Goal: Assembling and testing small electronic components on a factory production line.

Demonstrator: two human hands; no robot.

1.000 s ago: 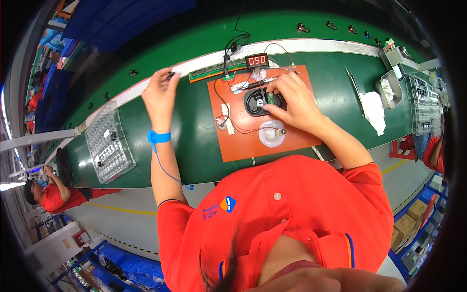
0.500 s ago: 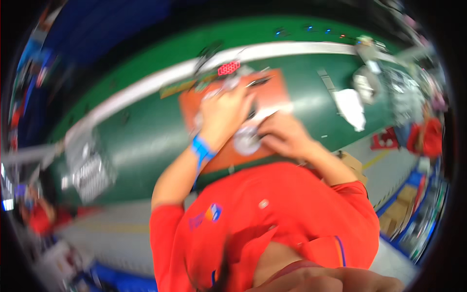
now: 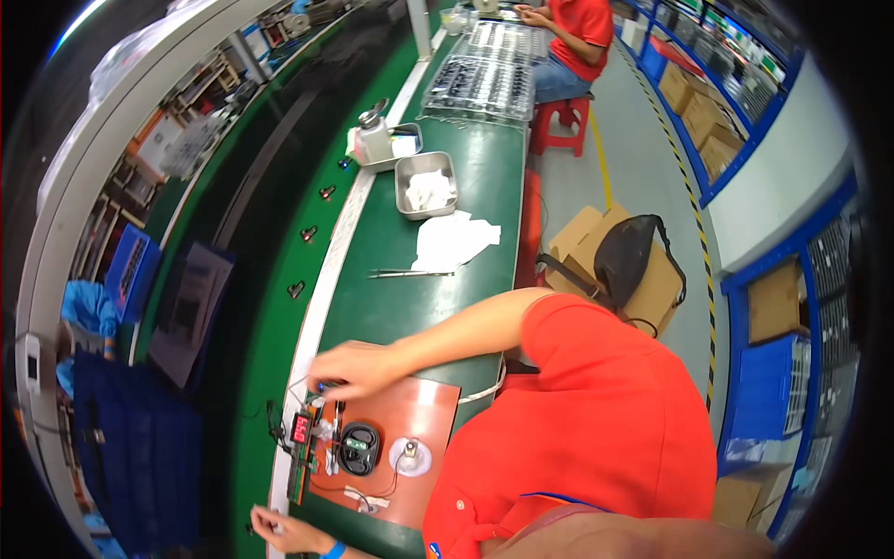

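1. The right hand (image 3: 358, 370) lies over the far edge of the orange mat (image 3: 424, 410) on the green bench (image 3: 391, 252). Its fingers are curled down and pinch a small dark part (image 3: 323, 386) at the fingertips.
2. The left hand (image 3: 284, 529) is at the near end of the bench, at the bottom of the view, well apart from the right hand. Its fingers are bent around something small and dark; I cannot tell what it is, nor how firmly it is gripped. A blue wrist strap (image 3: 332, 551) sits on that wrist.
3. On the mat, between the two hands, lies a black round part (image 3: 358, 448). Just to its right is a white disc (image 3: 409, 456) with a small metal stud in its middle.
4. Left of the black round part, at the mat's left edge, a small display with red digits (image 3: 301, 428) stands on a narrow circuit strip. Thin wires run from it across the mat.
5. Farther along the bench lies a pair of tweezers (image 3: 410, 273), and beyond them a white cloth (image 3: 453, 238).
6. Beyond the cloth is a metal tray (image 3: 426, 184) with white scraps in it, and to its left a second tray with a small bottle (image 3: 374, 142).
7. At the far end, another person in a red shirt (image 3: 570, 28) sits on a red stool (image 3: 559, 121) beside racks of small parts (image 3: 484, 84).
8. On the floor to the right of the bench, a black bag (image 3: 626, 256) rests on cardboard boxes (image 3: 582, 238).
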